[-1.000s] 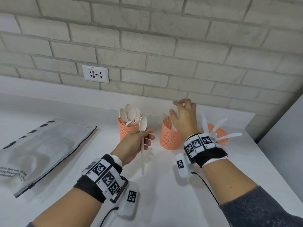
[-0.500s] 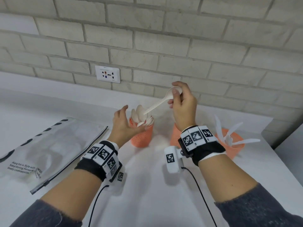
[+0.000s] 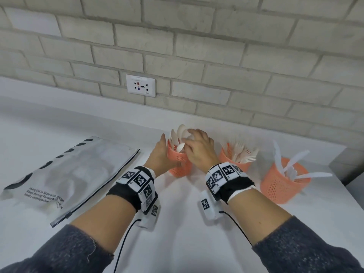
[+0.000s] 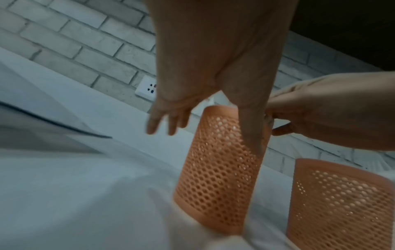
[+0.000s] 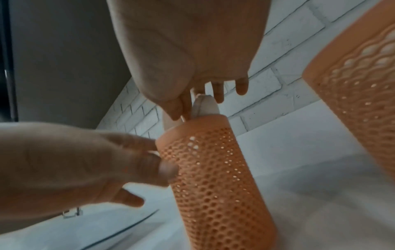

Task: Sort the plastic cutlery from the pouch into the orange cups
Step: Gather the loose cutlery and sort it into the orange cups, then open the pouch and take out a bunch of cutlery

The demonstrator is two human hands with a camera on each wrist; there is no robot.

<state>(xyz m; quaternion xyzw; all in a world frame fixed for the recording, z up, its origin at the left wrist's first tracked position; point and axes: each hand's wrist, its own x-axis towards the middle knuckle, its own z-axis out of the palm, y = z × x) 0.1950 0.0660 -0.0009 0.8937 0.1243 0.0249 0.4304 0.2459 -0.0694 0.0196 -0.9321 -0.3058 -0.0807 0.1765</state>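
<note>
Three orange perforated plastic cups stand in a row on the white tabletop by the brick wall. The left hand steadies the leftmost orange mesh cup, thumb against its near side and fingers spread loosely past it. The right hand hovers over that cup's rim, its fingertips on the white plastic spoons standing inside; whether it pinches one I cannot tell. The middle cup holds white plastic forks, the rightmost cup white plastic knives. The flat silver zip pouch lies well to the left.
</note>
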